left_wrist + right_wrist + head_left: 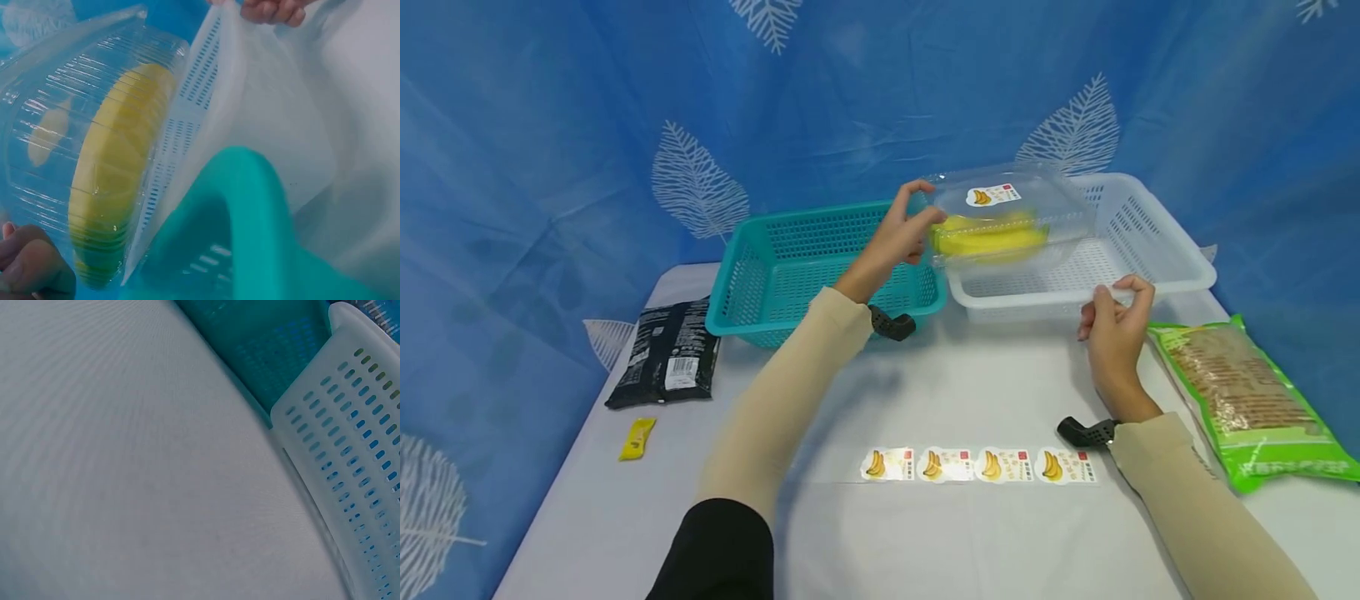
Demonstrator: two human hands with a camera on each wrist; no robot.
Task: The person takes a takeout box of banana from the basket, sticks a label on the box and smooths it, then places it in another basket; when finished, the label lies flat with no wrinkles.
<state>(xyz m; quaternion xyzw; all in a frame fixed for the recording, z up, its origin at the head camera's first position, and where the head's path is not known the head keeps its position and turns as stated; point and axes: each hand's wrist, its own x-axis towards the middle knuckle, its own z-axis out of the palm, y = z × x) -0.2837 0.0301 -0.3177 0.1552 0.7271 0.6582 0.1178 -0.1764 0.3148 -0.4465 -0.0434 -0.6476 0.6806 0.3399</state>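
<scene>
A clear plastic box [1060,196] with yellow bananas [988,237] inside and a banana sticker [992,195] on its lid is tilted over the white basket [1172,242]. My left hand [891,237] grips the box by its left end, thumb and fingers at the edge. In the left wrist view the bananas [122,156] show through the ribbed plastic, beside the basket's perforated wall. At the basket's front rim, my right hand [1116,342] pinches the rim between curled fingers and thumb. The right wrist view shows that basket's side [337,431], not the hand.
A teal basket [760,304] stands left of the white one. A strip of banana stickers [1003,465] lies in front. To the left are a black packet [658,354] and a small yellow packet [637,439]; a green-edged bag [1255,392] lies at right.
</scene>
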